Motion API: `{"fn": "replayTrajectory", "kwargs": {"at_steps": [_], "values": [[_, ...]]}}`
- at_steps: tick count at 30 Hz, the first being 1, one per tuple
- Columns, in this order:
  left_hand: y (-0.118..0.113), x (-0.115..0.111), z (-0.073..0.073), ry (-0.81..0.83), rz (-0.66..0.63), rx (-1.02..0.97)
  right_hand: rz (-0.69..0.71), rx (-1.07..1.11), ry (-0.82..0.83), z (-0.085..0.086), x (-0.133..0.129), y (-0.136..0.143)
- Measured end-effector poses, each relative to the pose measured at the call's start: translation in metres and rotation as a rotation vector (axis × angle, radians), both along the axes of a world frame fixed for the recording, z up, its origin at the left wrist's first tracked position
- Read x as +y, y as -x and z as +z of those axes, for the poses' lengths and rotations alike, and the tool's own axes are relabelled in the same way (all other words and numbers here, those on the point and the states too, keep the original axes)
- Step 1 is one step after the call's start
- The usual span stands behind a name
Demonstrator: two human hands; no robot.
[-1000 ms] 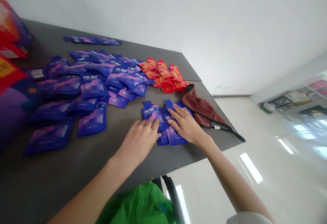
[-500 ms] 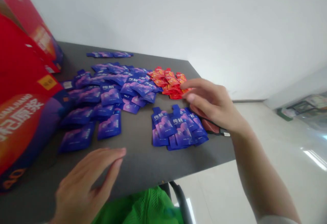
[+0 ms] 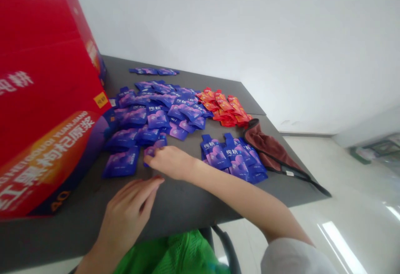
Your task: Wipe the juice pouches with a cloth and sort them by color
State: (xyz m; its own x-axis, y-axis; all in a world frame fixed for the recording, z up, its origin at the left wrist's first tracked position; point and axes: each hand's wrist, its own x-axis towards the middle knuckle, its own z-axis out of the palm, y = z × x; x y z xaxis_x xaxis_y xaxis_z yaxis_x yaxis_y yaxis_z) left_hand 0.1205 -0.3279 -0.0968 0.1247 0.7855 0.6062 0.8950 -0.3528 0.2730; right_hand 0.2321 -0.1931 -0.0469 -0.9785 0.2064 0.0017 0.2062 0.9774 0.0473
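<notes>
My right hand (image 3: 170, 162) reaches across to the left, its fingers closed at the edge of a purple drink pouch (image 3: 160, 141), which it partly hides. Just below it is my left hand (image 3: 129, 209), holding nothing, with fingers stretched out and the thumb a little apart. Another purple pouch (image 3: 121, 163) lies flat to the left of the gripped one. Behind spreads a loose heap of purple pouches (image 3: 158, 118). To the right, a separate overlapping group of purple pouches (image 3: 238, 163) lies partly behind my right forearm.
Red-orange pouches (image 3: 223, 105) lie in a pile farther back, beside a brown cloth (image 3: 270, 147) with dark edging. A large red box (image 3: 40, 49) stands at the left. Purple pouches (image 3: 153, 71) line the grey table's (image 3: 212, 77) back. Green mesh fabric (image 3: 175, 253) is below.
My right hand has moved left from beside the red-orange pouches to a purple pouch and closed on it. My left hand has shifted slightly right. The view has turned left.
</notes>
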Motion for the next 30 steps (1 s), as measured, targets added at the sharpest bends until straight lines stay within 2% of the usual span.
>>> {"fn": "replayTrajectory", "kwargs": {"at_steps": [4,6,9,12,14,15,17,19,22,24,27,30], "values": [[-0.004,0.004,0.002,-0.019,0.01,-0.005,0.04,-0.036,-0.044,0.008,-0.017,-0.024],[-0.011,0.006,0.008,-0.036,-0.049,-0.017,0.005,-0.013,-0.126,0.018,-0.028,-0.043],[-0.027,0.003,0.026,-0.062,-0.141,-0.092,-0.067,0.088,-0.298,0.051,-0.047,-0.086],[-0.047,0.002,0.043,-0.083,-0.116,-0.265,-0.197,0.3,-0.434,0.091,-0.067,-0.142],[-0.061,0.009,0.049,-0.073,-0.123,-0.338,-0.325,0.445,-0.519,0.107,-0.074,-0.179],[-0.068,0.016,0.05,-0.058,-0.15,-0.347,-0.37,0.501,-0.573,0.108,-0.073,-0.193],[-0.082,0.032,0.048,-0.032,-0.223,-0.335,-0.393,0.537,-0.629,0.096,-0.065,-0.214],[-0.094,0.049,0.042,0.029,-0.271,-0.283,-0.397,0.456,-0.576,0.069,-0.053,-0.222],[-0.108,0.065,0.031,0.162,-0.276,-0.115,-0.357,0.238,-0.454,0.025,-0.041,-0.219],[-0.111,0.067,0.026,0.229,-0.288,0.008,-0.334,0.201,-0.436,0.008,-0.041,-0.215],[-0.112,0.066,0.02,0.285,-0.31,0.119,-0.327,0.23,-0.413,0.003,-0.049,-0.213],[-0.113,0.064,0.017,0.303,-0.3,0.173,-0.364,0.24,-0.35,0.014,-0.057,-0.215]]}}
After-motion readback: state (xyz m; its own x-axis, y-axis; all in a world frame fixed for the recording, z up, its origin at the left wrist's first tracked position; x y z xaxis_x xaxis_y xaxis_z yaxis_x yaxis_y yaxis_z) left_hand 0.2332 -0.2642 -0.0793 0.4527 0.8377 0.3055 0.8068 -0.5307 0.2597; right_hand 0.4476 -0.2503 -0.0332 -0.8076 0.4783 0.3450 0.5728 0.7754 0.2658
